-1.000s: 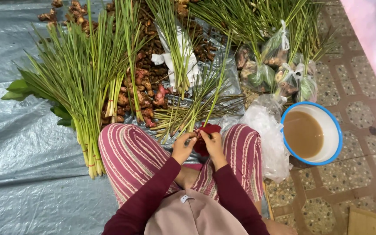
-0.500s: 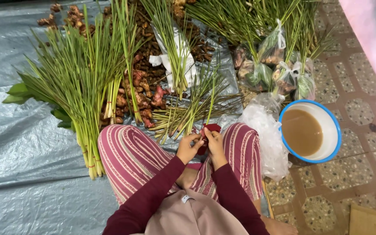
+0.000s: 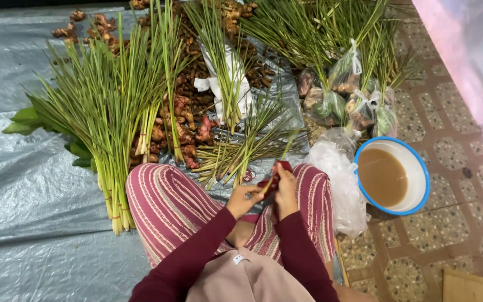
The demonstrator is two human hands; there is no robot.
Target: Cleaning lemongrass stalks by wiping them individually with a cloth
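Left hand [image 3: 245, 198]: raised over the lap between the striped knees, fingers curled and pinched on the near end of a thin green stalk [image 3: 282, 162]. Closed on it.

Right hand [image 3: 285, 189]: just beside the left, almost touching it, fingers wrapped around a small dark red tool [image 3: 278, 170] that sits against the same stalk. What kind of tool it is cannot be told.

Stalk: slants up and away from the two hands toward the loose stalks ahead of the knees.

Loose stalks [image 3: 241, 148]: a fanned heap of short green and pale pieces on the plastic sheet, just past the knees.

Large bundle of long green stalks [image 3: 104, 112]: lies to the left of the left knee, pale root ends nearest the person, leaf tips spread away.

Roots [image 3: 183, 120]: knobbly brown and pinkish pieces piled between the large bundle and the loose stalks, reaching to the far edge of the sheet.

Plastic sheet [image 3: 23, 196]: grey, creased, spread over the floor under the greens.

Bowl [image 3: 392, 176]: white with a blue rim, holding cloudy brown water, on the tiled floor [image 3: 448, 235] to the right of the right knee.

Clear plastic bag [image 3: 339, 179]: crumpled, between the right knee and the bowl.

Small tied bags [image 3: 353, 95]: clear, filled with mixed greens and roots, beyond the bowl.
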